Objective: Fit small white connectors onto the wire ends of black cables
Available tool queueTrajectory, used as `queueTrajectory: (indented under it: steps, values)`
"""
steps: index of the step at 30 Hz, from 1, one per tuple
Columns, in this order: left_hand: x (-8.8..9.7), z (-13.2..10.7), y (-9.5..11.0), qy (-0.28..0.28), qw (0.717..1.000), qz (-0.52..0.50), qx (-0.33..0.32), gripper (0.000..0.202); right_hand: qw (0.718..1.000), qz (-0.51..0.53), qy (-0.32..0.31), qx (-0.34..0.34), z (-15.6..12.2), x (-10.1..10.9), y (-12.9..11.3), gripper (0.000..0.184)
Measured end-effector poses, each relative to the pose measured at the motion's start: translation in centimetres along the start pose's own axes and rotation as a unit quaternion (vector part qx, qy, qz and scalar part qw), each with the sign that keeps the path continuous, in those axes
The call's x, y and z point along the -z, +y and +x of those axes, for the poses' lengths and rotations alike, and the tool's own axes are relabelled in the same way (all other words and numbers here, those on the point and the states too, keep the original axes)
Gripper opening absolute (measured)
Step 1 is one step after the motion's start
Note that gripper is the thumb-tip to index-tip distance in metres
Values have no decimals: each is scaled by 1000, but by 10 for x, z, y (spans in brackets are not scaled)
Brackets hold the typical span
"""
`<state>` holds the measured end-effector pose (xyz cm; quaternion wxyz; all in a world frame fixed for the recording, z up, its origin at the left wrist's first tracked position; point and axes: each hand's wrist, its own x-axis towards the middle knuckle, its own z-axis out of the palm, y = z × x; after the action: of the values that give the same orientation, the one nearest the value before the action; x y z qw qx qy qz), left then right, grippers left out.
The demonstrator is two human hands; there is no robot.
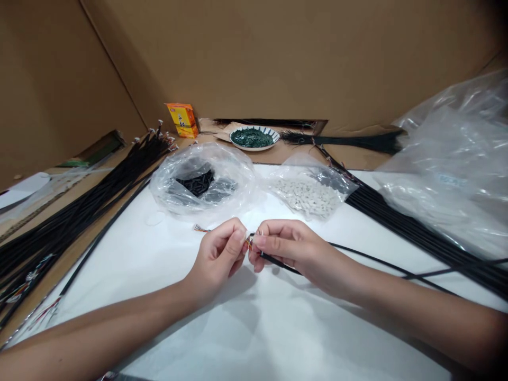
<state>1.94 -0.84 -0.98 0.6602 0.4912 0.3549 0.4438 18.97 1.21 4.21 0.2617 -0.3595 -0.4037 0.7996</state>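
Observation:
My left hand [220, 251] is closed, with thumb and forefinger pinching a small white connector [248, 234]. Close beside it, my right hand [296, 246] pinches the thin coloured wires [249, 242] at the end of a black cable [281, 263]. The fingertips hide most of the connector, so I cannot tell which wires sit in it. The cable passes under my right hand and runs off to the right. Left of my left hand, a few thin wire ends [200, 228] stick out over the white tabletop [190, 338].
Beyond my hands lie a plastic bag of black pieces [196, 183] and a bag of small white connectors [307, 196]. Bundles of black cables [91, 196] flank both sides. A patterned plate [254, 147], an orange box [182, 120] and large plastic bags [448, 174] stand farther back.

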Motion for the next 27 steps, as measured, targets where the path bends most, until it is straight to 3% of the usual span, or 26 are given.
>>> queueTrajectory:
  steps: [7, 16, 18, 21, 23, 27]
  values:
    - [1, -1, 1, -6, 1000, -10, 3, 31, 999, -35, 9, 13, 0, 1, -2, 21]
    - [0, 0, 4, 9, 1000, 20, -17, 30, 958, -229, 126, 117, -1, 2, -1, 20]
    - [-1, 0, 5, 10, 999, 33, -24, 29, 905, -355, 146, 181, -2, 2, 2, 15]
    - [-3, 1, 5, 14, 999, 25, -19, 30, 737, -580, 154, 310, -5, 2, 6, 13]
    - [-3, 1, 5, 17, 1000, 13, -14, 31, 644, -662, 143, 355, -7, 2, 9, 16]
    - [-4, 1, 6, 9, 1000, -18, 0, 32, 532, -726, 126, 417, -11, 3, 11, 11]
